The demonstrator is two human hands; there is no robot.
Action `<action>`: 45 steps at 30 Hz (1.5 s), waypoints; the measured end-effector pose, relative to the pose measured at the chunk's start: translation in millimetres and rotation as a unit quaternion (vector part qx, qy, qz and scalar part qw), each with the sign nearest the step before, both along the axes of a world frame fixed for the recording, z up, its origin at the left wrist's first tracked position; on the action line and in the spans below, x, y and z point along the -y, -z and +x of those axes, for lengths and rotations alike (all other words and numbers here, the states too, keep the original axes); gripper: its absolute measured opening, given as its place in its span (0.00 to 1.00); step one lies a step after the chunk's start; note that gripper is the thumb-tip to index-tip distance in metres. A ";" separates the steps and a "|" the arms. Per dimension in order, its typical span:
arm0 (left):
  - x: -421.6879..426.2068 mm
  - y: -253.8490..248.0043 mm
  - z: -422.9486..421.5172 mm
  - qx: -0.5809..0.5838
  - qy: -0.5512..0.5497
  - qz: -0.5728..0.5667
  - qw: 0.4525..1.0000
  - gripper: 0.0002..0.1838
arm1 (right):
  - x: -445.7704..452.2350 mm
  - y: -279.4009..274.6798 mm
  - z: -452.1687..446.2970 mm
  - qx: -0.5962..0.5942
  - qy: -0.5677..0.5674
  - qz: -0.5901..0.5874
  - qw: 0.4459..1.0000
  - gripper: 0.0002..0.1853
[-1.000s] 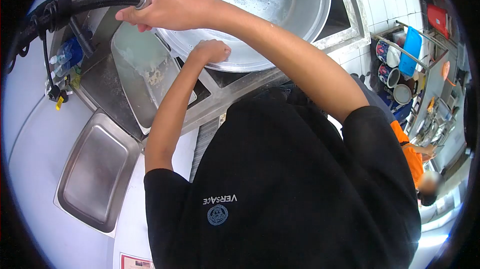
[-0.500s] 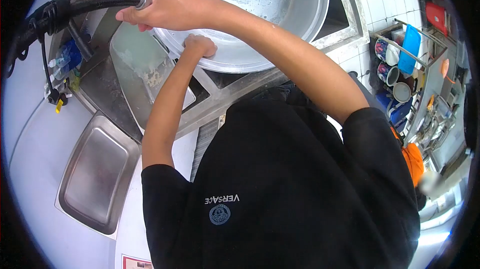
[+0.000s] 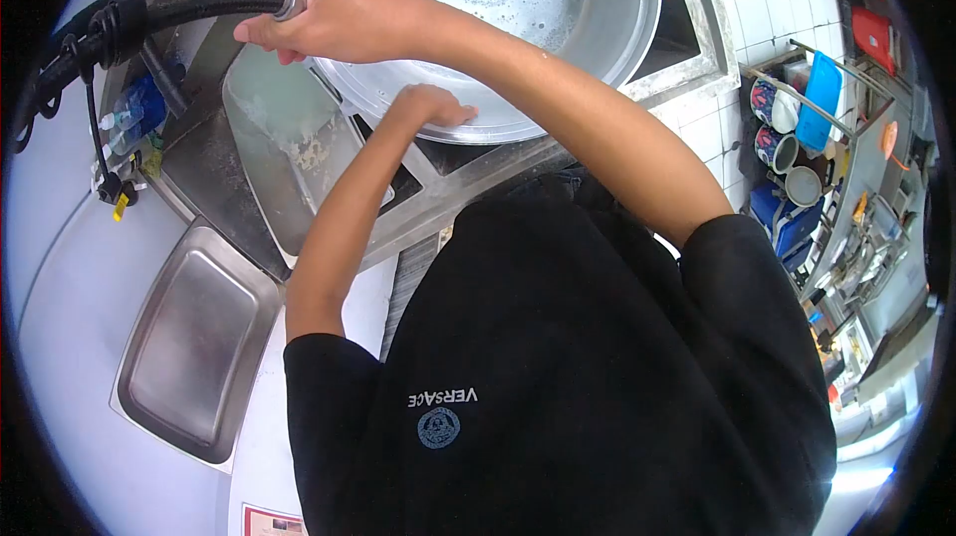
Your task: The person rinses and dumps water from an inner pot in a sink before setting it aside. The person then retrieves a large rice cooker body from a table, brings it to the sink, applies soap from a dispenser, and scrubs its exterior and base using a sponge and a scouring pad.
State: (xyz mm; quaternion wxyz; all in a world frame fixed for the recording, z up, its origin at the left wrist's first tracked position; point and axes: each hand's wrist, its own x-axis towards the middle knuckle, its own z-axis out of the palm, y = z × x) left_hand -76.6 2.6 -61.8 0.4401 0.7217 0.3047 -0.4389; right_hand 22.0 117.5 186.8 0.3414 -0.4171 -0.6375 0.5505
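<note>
My right hand (image 3: 354, 13) is closed round the metal-collared end of a black spray hose (image 3: 214, 6), held over the left side of a large aluminium pot (image 3: 617, 33). The hand hides the nozzle. Soapy bubbles and water show on the pot's floor. My left hand (image 3: 438, 106) rests against the pot's near wall by the rim, its fingers curled and pressed down. Whatever may be under those fingers is hidden. Left of the pot lies a steel pan (image 3: 289, 152) with cloudy water and pale residue, inside the sink.
A steel tray (image 3: 194, 347) lies on the white counter at the left. The metal sink frame (image 3: 438, 187) runs beneath the pot. Bottles (image 3: 124, 123) stand at far left. On the right are a rack with patterned pots (image 3: 777, 147), a blue board (image 3: 819, 98) and red stools (image 3: 871, 33).
My left hand has slid to the right along the pot's near rim. The right hand keeps its hold on the hose. A person in orange at the right is no longer visible.
</note>
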 end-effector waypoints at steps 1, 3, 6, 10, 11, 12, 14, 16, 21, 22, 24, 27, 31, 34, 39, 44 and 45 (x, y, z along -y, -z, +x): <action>-3.0 -5.6 1.1 -0.019 0.001 0.005 1.000 0.38 | -0.8 -1.0 1.9 0.008 -0.012 -0.002 1.000 0.31; -11.1 -21.8 5.2 -0.054 0.004 0.013 0.998 0.38 | -0.4 -2.3 4.5 0.019 -0.023 -0.004 1.000 0.31; -28.1 -60.7 6.0 -0.094 0.007 0.021 0.995 0.39 | 0.7 0.8 0.6 -0.008 0.022 -0.017 1.000 0.31; -44.8 -78.7 -8.3 -0.119 0.047 0.084 0.988 0.38 | -0.6 1.7 0.7 -0.002 0.017 0.014 1.000 0.32; -44.4 -74.7 -11.3 -0.101 0.053 0.116 0.987 0.38 | 0.5 -2.3 1.8 0.005 0.011 -0.006 1.000 0.32; -44.7 -81.6 -9.6 -0.100 0.054 0.115 0.987 0.38 | 1.4 -2.0 1.8 0.005 0.012 -0.007 1.000 0.32; -46.4 -96.2 -8.2 -0.093 0.039 0.206 0.973 0.38 | 2.3 -1.5 0.4 0.001 0.011 -0.022 1.000 0.32; -47.7 -85.2 -18.7 -0.045 0.007 0.263 0.964 0.44 | 1.7 3.6 -0.8 0.003 0.019 -0.003 1.000 0.31; -53.0 -77.3 -34.1 0.043 0.028 0.305 0.951 0.42 | 0.6 3.3 -0.3 0.022 0.028 0.015 0.999 0.32; -53.4 -67.1 -38.1 0.080 -0.001 0.314 0.946 0.39 | 0.5 -0.2 0.5 0.018 0.020 -0.007 1.000 0.32; -51.2 -45.3 -43.5 0.117 -0.032 0.321 0.939 0.36 | 1.1 -2.0 0.9 0.015 0.012 -0.029 0.999 0.32; -47.8 -27.7 -45.6 0.191 -0.067 0.402 0.893 0.25 | 1.1 -1.7 0.8 0.006 0.017 -0.019 1.000 0.32; -45.6 -39.0 -36.7 0.159 -0.072 0.404 0.898 0.21 | -2.7 -0.4 2.0 0.020 -0.001 -0.018 1.000 0.32; -48.7 -56.1 -29.2 0.086 -0.014 0.365 0.927 0.20 | -5.2 3.5 1.4 0.018 -0.009 -0.007 1.000 0.32; -45.0 -54.1 -31.0 0.083 -0.015 0.368 0.926 0.18 | 0.5 2.0 -0.1 0.007 0.027 -0.002 1.000 0.31; -37.2 -16.1 -41.6 0.158 -0.082 0.451 0.874 0.19 | 0.9 1.4 -0.8 0.004 0.030 0.003 1.000 0.33; -38.5 -22.3 -39.9 0.158 -0.082 0.451 0.875 0.19 | 0.5 2.0 -0.8 0.004 0.030 0.003 1.000 0.33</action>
